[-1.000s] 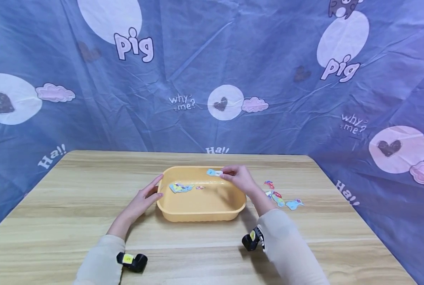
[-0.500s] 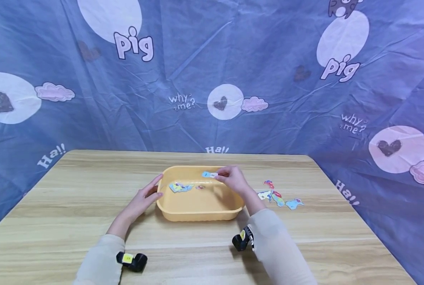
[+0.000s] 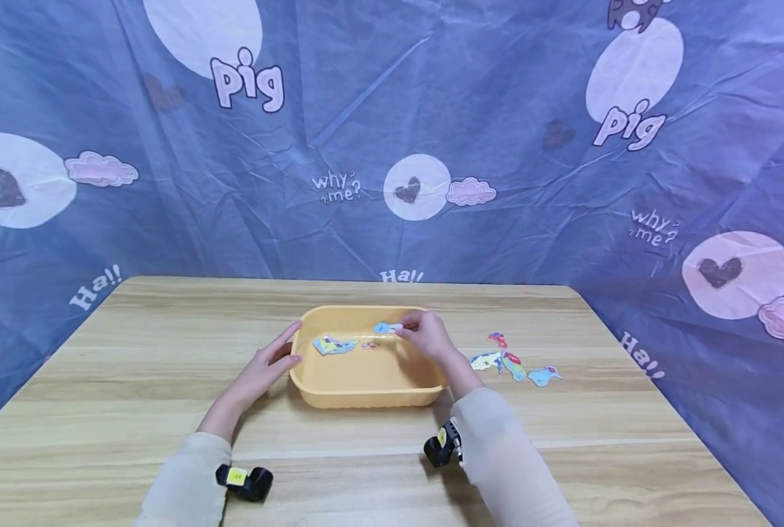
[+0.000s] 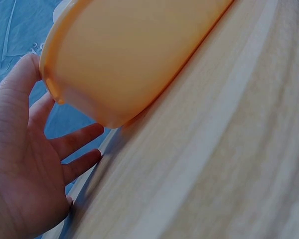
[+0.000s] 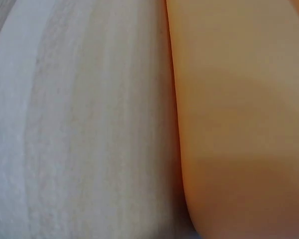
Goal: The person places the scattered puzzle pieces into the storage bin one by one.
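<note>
Pinching a small blue sticker piece (image 3: pixel 387 328) in curled fingertips, the right hand (image 3: pixel 426 337) hangs it over the orange tub (image 3: pixel 365 391), inside the far rim, likely for dropping in. Two colourful pieces (image 3: pixel 334 345) lie in the tub's left half. The left hand (image 3: pixel 264 364), fingers straight, rests against the tub's left wall, seemingly steadying it. More pieces (image 3: pixel 513 364) lie right of the tub on the wooden table (image 3: pixel 135 380).

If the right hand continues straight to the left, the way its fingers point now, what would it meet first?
The right hand pinches a small blue piece above the yellow tub. Going on leftward and slightly down, it would probably meet the colourful pieces lying on the tub's floor first, then the left wall. Depth is hard to judge.
</note>
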`<action>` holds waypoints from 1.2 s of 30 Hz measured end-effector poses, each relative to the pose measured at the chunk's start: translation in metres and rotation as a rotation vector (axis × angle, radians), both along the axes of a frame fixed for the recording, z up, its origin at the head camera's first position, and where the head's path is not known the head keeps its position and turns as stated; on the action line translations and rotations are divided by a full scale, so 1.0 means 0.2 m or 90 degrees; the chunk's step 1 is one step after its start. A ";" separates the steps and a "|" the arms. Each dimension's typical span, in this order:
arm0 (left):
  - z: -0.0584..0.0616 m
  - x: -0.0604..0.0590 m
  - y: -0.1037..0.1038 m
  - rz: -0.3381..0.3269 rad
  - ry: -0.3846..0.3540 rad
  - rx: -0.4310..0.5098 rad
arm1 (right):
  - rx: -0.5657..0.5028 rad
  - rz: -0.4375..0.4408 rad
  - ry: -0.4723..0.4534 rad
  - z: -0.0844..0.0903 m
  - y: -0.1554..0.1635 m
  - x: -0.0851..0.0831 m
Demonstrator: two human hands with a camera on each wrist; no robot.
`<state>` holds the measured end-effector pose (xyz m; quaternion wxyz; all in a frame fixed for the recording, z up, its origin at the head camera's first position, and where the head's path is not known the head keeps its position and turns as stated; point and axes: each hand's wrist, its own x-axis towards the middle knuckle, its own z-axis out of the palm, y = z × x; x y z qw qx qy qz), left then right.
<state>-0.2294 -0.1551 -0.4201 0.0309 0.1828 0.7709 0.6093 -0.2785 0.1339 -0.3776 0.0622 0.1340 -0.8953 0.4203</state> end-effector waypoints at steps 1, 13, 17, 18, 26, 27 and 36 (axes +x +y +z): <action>0.00 0.00 0.00 -0.001 0.002 0.000 | 0.004 0.001 -0.001 0.00 0.00 0.00; -0.01 -0.01 0.00 -0.001 0.010 0.003 | 0.122 0.069 0.095 -0.48 0.17 -0.42; -0.01 -0.01 0.00 0.004 0.003 0.003 | 0.136 0.056 0.074 -0.39 0.14 -0.35; -0.01 -0.01 0.00 0.005 0.002 0.003 | 0.134 0.051 0.056 -0.31 0.12 -0.29; -0.01 -0.01 -0.01 0.001 0.001 0.004 | 0.192 -0.010 0.036 0.01 0.00 0.00; -0.01 -0.01 -0.01 0.000 0.000 0.004 | 0.199 -0.009 0.041 0.01 0.00 0.00; 0.00 -0.01 0.00 -0.002 0.001 0.008 | 0.227 -0.013 0.049 0.01 0.00 0.01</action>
